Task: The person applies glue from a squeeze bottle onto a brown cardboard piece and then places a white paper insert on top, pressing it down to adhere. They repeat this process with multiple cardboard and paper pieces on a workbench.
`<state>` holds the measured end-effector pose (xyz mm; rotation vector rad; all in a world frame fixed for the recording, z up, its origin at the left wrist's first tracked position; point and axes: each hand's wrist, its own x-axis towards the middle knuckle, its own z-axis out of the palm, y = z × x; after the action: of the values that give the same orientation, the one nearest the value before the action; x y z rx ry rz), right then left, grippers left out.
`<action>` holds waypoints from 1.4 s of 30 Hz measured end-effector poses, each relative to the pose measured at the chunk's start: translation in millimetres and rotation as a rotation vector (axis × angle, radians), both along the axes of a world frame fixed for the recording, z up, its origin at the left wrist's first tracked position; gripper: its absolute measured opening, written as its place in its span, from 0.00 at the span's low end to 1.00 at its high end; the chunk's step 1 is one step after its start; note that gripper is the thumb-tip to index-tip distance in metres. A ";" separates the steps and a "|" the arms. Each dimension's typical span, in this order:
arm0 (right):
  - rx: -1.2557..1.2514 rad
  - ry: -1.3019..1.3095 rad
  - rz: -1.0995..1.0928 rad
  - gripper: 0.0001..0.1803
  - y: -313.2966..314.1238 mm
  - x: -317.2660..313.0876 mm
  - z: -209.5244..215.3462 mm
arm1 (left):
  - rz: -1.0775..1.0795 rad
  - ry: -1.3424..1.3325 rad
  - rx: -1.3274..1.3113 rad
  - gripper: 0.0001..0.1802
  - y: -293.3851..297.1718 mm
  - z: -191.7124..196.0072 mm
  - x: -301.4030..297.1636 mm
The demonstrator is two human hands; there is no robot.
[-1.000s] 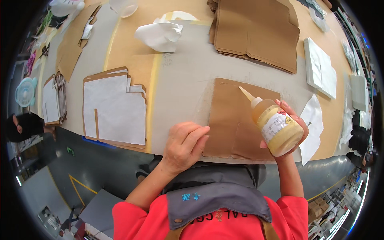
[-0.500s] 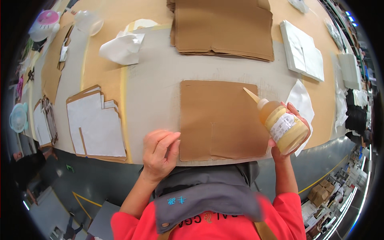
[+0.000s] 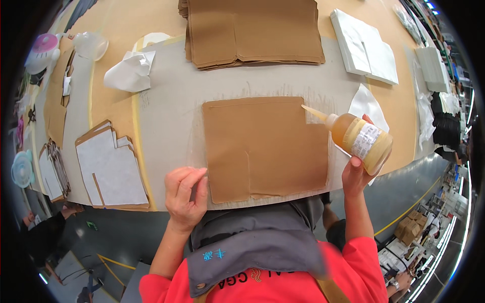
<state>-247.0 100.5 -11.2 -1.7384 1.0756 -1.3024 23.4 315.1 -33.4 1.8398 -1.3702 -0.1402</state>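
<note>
A flat brown panel [image 3: 265, 146] with a notched upper right corner lies on the table in front of me. In my right hand [image 3: 356, 174] is a clear squeeze bottle [image 3: 348, 129] with amber liquid, a white label and a long pale nozzle. It is tipped on its side, and the nozzle tip points left at the notch's top corner; whether it touches cannot be told. My left hand [image 3: 186, 194] sits beside the panel's lower left edge, thumb and fingertips pinched together, with nothing visible between them.
Beyond the panel is a stack of brown panels [image 3: 255, 33]. White folded sheets [image 3: 365, 48] lie far right, and a white scrap [image 3: 369, 108] behind the bottle. At left are white-faced cut pieces [image 3: 111, 164] and a crumpled white sheet [image 3: 130, 71]. Another person [image 3: 45, 232] is at lower left.
The whole view has shifted, so the table things appear further left. The bottle has tipped closer to level, and its nozzle has moved rightward over the panel to the notch's corner. The left hand remains pinched.
</note>
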 end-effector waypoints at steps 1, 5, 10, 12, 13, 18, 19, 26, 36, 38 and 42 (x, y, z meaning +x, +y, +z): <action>0.009 0.003 0.003 0.55 1.5 -1.7 0.4 | -0.001 -0.003 0.002 0.14 0.4 0.1 0.0; 0.025 0.030 0.015 0.55 9.2 -14.9 1.1 | -0.006 -0.010 0.001 0.13 0.6 -0.4 0.4; -0.040 0.101 0.050 0.56 20.7 -31.2 0.3 | -0.010 -0.010 -0.002 0.13 0.9 -0.3 0.3; -0.039 0.050 0.053 0.57 25.3 -25.8 4.0 | -0.013 -0.011 -0.002 0.12 0.5 -1.1 0.0; -0.037 0.058 0.033 0.57 26.0 -27.6 4.6 | -0.014 -0.011 -0.006 0.13 0.5 -1.1 0.2; -0.090 0.114 -0.084 0.57 22.2 -48.0 2.4 | -0.013 -0.022 -0.003 0.13 0.5 -0.4 -0.1; -0.076 0.100 -0.093 0.57 20.7 -51.3 2.9 | -0.011 -0.011 0.000 0.13 0.4 -0.9 -0.8; 0.066 -0.055 -0.080 0.56 24.1 -60.9 5.9 | 0.006 0.001 0.028 0.11 1.9 1.0 -3.1; 0.106 -0.130 -0.067 0.54 48.8 -79.0 8.2 | 0.004 -0.056 0.016 0.12 2.2 -1.2 -2.6; 0.110 -0.122 -0.072 0.54 54.4 -82.4 9.6 | 0.001 -0.065 0.010 0.12 2.2 -1.2 -2.3; 0.124 -0.117 -0.081 0.55 66.1 -89.9 11.1 | 0.014 -0.054 -0.015 0.13 1.7 -1.7 -3.2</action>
<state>-336.9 166.6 -0.1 -1.5232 1.1443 -1.3397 20.2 316.8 -35.1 1.8522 -1.3912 -0.0729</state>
